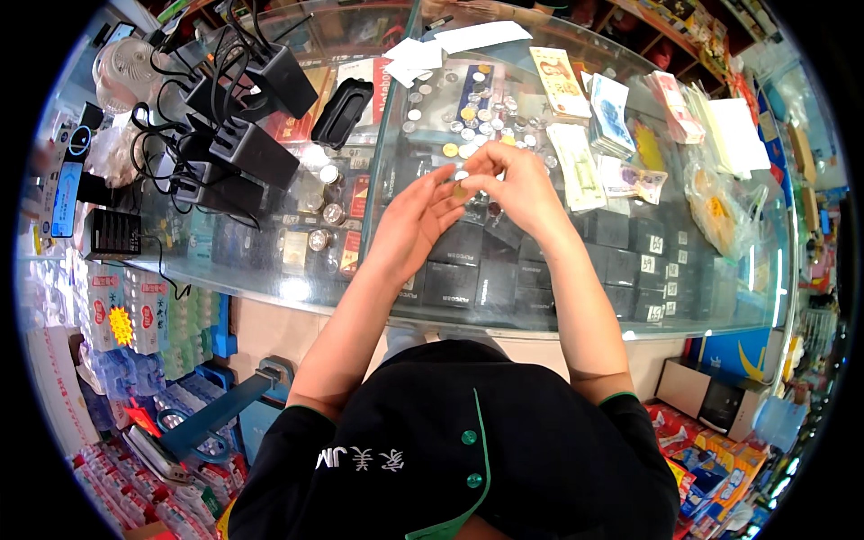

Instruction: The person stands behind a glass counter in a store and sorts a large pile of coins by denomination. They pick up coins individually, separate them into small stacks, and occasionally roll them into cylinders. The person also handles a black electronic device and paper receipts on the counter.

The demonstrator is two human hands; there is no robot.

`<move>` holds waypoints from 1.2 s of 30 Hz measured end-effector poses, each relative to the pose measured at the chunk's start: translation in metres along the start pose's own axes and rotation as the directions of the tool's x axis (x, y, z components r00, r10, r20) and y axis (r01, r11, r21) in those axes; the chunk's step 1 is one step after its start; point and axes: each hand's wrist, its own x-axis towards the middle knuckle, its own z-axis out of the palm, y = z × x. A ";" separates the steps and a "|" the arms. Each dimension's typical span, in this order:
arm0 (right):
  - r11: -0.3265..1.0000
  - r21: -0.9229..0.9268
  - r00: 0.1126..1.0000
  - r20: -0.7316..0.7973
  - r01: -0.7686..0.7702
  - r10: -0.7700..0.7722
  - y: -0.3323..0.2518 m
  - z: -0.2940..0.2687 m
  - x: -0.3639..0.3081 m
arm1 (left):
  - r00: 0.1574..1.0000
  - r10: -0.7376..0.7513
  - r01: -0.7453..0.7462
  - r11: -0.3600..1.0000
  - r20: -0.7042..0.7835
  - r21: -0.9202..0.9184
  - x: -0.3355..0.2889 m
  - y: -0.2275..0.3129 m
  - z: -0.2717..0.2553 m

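Above a glass counter [378,301], my two hands meet at the fingertips. My left hand [412,220] is turned palm up with its fingers partly curled, and a yellowish coin [459,191] rests at their tips. From the right, my right hand [517,180] pinches a small silvery coin [462,175] between thumb and fingers. Just beyond the hands, loose silver and gold coins [468,114] are scattered over the glass. To their right lie banknotes in piles: yellowish [558,81], blue [612,112], green [576,166], purple [630,180] and pink [675,108].
Black power adapters [256,153] with tangled cables crowd the left counter, near a black case [343,112] and a white fan [128,72]. White paper slips [481,36] lie at the back. A plastic bag [715,211] sits at right. Dark boxes [453,283] show beneath the glass.
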 end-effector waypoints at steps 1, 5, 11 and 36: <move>0.999 -0.039 0.998 -0.058 -0.010 0.008 0.001 0.002 0.003 | 0.996 -0.050 0.052 0.998 0.078 -0.019 0.002 0.002 -0.004; 0.945 -0.320 0.969 -0.200 0.072 -0.142 0.025 0.018 0.011 | 0.994 -0.079 0.079 0.997 0.078 -0.005 -0.001 0.004 -0.005; 0.957 -0.289 0.992 -0.106 0.034 -0.067 0.020 0.023 0.020 | 1.000 0.000 0.001 0.995 -0.010 0.103 -0.003 0.004 -0.004; 0.997 -0.067 0.998 -0.052 -0.028 0.024 -0.004 0.013 0.026 | 0.997 -0.081 0.082 0.991 0.015 -0.107 0.009 0.003 -0.009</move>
